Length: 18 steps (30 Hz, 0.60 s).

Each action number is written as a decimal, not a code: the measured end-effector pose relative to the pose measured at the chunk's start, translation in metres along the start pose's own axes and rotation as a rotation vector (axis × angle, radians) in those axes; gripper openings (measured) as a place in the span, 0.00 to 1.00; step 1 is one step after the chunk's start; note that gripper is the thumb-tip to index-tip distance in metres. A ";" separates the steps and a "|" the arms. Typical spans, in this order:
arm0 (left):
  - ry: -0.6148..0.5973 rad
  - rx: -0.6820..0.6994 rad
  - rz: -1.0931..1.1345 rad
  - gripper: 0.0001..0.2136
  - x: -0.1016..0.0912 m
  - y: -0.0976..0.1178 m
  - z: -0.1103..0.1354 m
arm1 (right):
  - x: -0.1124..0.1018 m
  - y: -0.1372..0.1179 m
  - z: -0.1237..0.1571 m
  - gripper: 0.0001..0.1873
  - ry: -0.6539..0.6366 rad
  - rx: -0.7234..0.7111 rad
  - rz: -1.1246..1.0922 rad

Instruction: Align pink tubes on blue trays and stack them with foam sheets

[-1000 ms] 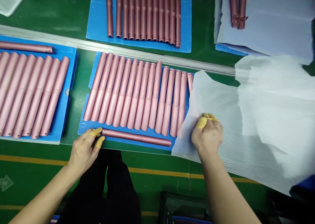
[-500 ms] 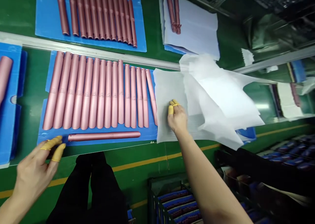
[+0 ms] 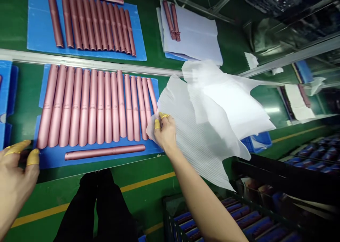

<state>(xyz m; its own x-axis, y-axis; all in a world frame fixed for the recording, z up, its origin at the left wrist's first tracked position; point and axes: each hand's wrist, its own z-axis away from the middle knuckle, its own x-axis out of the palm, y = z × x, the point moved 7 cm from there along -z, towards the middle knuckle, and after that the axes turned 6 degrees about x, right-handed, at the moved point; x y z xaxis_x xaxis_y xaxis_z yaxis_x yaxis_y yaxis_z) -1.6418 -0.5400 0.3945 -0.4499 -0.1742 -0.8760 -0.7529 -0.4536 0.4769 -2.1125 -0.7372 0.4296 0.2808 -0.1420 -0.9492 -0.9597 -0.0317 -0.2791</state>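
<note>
The white ribbed foam sheet [image 3: 192, 142] lies to the right of the row of pink tubes [image 3: 100, 107], its left edge raised beside the row's right end and its lower corner hanging past the front edge of the desk [image 3: 26, 96]. The right hand [image 3: 166, 134] has that left edge pinched between thumb and fingers, which wear yellow finger cots [image 3: 157, 126]. Such a thin, floppy sheet probably creases easily, so a light pinch close to the edge should suit it better than a fistful, and lifting before pulling should stop it dragging. The last tube [image 3: 152, 95] of the row leans and partly disappears behind the sheet; it looks the likeliest to be knocked, so the wrist is best carried clear of it. The left hand [image 3: 16, 173] stands by the near left corner of the blue board [image 3: 53, 160], thumb and fingers apart with nothing visible between them; whether they touch the board cannot be told. A steady hand there could guard against the board sliding. A single crosswise tube [image 3: 106, 152] lies in front of the row and might roll if bumped. More white sheets [image 3: 225, 100] are heaped to the right, apparently overlapping the held one, so a slow pull should separate them more cleanly.
</note>
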 end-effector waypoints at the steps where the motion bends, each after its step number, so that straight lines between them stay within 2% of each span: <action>1: -0.004 -0.029 -0.049 0.29 -0.002 0.007 0.000 | 0.001 0.000 0.002 0.23 0.008 -0.015 -0.016; 3: -0.016 -0.053 -0.128 0.30 -0.005 0.017 0.000 | -0.002 0.011 0.000 0.24 0.023 -0.044 -0.040; 6: -0.019 -0.037 -0.171 0.29 -0.004 0.021 -0.002 | -0.014 0.047 -0.016 0.25 0.068 -0.008 0.037; 9: 0.006 -0.029 -0.185 0.26 -0.002 0.018 -0.002 | -0.026 0.092 -0.043 0.26 0.091 0.106 0.180; 11: 0.021 -0.020 -0.197 0.24 0.000 0.015 -0.001 | -0.030 0.110 -0.067 0.24 0.064 0.135 0.232; 13: 0.019 -0.013 -0.205 0.22 0.002 0.013 0.000 | -0.032 0.116 -0.093 0.23 0.018 0.104 0.244; 16: 0.010 -0.029 -0.191 0.21 0.005 0.009 0.004 | -0.033 0.110 -0.134 0.22 -0.042 0.035 0.245; 18: 0.004 -0.054 -0.151 0.19 0.007 0.007 0.011 | -0.036 0.103 -0.158 0.21 -0.026 0.018 0.241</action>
<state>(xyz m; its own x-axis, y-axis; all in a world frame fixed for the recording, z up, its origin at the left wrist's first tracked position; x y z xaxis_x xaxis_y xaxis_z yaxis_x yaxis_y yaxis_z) -1.6556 -0.5352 0.3931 -0.3315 -0.1035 -0.9378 -0.7847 -0.5216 0.3349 -2.2235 -0.8912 0.4581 0.0441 -0.1179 -0.9920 -0.9988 0.0176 -0.0465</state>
